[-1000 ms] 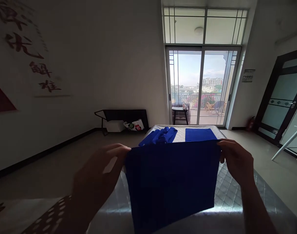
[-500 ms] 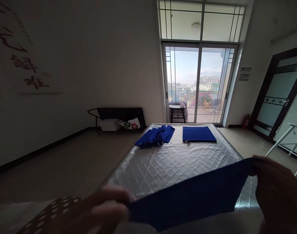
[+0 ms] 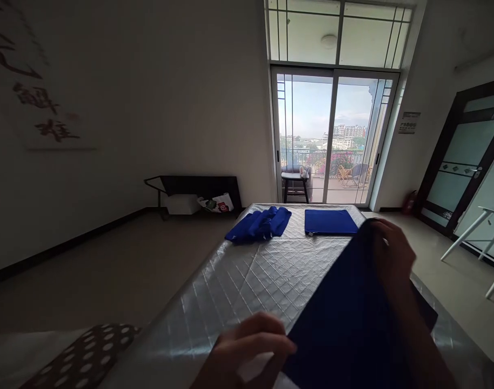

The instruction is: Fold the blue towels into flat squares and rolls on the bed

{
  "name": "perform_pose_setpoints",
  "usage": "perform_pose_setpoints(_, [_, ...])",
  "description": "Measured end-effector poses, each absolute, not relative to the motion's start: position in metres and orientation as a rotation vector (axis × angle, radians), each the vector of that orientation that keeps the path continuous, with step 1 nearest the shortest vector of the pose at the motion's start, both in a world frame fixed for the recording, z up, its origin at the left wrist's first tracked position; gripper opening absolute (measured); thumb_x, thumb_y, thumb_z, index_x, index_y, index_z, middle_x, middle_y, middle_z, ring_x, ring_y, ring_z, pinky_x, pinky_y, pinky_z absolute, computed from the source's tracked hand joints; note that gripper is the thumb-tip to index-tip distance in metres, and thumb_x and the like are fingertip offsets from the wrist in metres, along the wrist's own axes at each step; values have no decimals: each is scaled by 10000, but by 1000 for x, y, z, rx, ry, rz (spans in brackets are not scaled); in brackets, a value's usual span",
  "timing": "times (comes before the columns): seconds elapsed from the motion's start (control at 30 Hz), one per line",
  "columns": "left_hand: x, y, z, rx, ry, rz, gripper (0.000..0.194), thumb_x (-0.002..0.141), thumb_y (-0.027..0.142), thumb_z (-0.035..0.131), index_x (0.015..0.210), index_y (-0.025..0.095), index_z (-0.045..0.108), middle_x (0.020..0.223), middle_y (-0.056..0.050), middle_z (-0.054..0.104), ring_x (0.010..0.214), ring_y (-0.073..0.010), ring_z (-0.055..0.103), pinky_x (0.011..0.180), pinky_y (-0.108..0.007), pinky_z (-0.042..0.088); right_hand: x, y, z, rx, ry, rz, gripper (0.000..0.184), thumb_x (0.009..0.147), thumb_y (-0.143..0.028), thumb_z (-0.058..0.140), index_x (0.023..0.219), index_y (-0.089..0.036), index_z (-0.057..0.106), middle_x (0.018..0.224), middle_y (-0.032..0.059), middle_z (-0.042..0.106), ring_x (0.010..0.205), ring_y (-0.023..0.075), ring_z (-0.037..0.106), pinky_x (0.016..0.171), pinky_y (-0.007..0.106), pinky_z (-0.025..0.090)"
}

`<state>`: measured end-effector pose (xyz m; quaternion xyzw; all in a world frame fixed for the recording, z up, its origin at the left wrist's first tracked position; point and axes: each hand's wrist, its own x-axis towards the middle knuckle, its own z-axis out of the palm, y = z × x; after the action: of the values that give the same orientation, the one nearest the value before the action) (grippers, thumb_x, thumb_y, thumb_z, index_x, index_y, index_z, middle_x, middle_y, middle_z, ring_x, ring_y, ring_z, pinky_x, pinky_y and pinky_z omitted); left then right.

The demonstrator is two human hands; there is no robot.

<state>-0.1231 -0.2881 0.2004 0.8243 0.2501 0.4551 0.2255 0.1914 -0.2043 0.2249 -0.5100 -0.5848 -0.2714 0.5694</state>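
Note:
I hold a dark blue cloth (image 3: 348,319) over the near right part of a silver quilted table (image 3: 255,270). My left hand (image 3: 251,346) pinches its near lower corner at the bottom of the view. My right hand (image 3: 388,254) grips its far upper corner, raised above the table, so the cloth slopes up to the right. Further back on the table lie a rumpled heap of blue cloths (image 3: 260,224) and a flat folded blue cloth (image 3: 330,222).
A brown polka-dot fabric (image 3: 85,356) lies at the near left. A low black rack (image 3: 194,192) stands by the left wall. Glass sliding doors (image 3: 332,140) open on a balcony with a stool (image 3: 295,186). White table legs (image 3: 474,232) stand at the right.
The cloth hung spread before me, dropped low and flat, and now tilts up to the right. My right hand moved up and inward; my left hand shifted right along the bottom.

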Motion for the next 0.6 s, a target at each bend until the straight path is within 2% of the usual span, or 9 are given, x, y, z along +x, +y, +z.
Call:
perform_pose_setpoints(0.13, [-136, -253, 159, 2030, 1054, 1324, 138, 853, 354, 686, 904, 292, 798, 879, -15, 759, 742, -144, 731, 634, -188, 589, 143, -110, 206, -1201, -1902, -312, 343, 998, -153, 394, 1151, -193, 699, 1207, 72, 706, 1102, 188, 674, 978, 332, 529])
perform_pose_setpoints(0.27, [-167, -212, 84, 1720, 1379, 1168, 358, 770, 567, 654, 869, 263, 814, 863, -41, 778, 770, -212, 749, 688, -282, 619, 85, -76, 160, -1387, -2279, 24, 305, 914, -58, 498, 1058, -196, 729, 1366, 92, 639, 1122, 215, 670, 958, 324, 542])
perform_pose_setpoints(0.33, [-182, -200, 49, 1629, 1505, 1066, 420, 691, 626, 669, 793, 245, 814, 866, -59, 782, 786, -244, 753, 719, -316, 622, 75, -90, 133, -1391, -2416, 107, 247, 915, -85, 533, 992, -199, 738, 1330, 97, 657, 1106, 224, 670, 942, 321, 540])
perform_pose_setpoints(0.4, [-193, -196, 24, 1590, 1572, 1009, 439, 664, 639, 668, 760, 237, 815, 902, -74, 778, 804, -256, 752, 738, -327, 620, 83, -119, 111, -1380, -2476, 133, 226, 930, -112, 527, 928, -199, 735, 1179, 91, 712, 1019, 210, 684, 912, 307, 538])
perform_pose_setpoints(0.47, [-200, -197, 8, 1593, 1585, 1011, 449, 685, 636, 643, 777, 234, 822, 953, -84, 768, 841, -257, 750, 750, -319, 617, 107, -159, 94, -1442, -2433, 158, 248, 948, -137, 497, 882, -208, 726, 1035, 77, 727, 908, 195, 687, 849, 298, 546])
perform_pose_setpoints(0.6, [-205, -204, -5, 1641, 1484, 1048, 417, 749, 575, 612, 865, 238, 829, 1072, -85, 750, 911, -244, 747, 778, -299, 622, 172, -249, 70, -1607, -2288, 327, 229, 943, -185, 504, 888, -241, 719, 953, 51, 713, 882, 188, 701, 819, 291, 565])
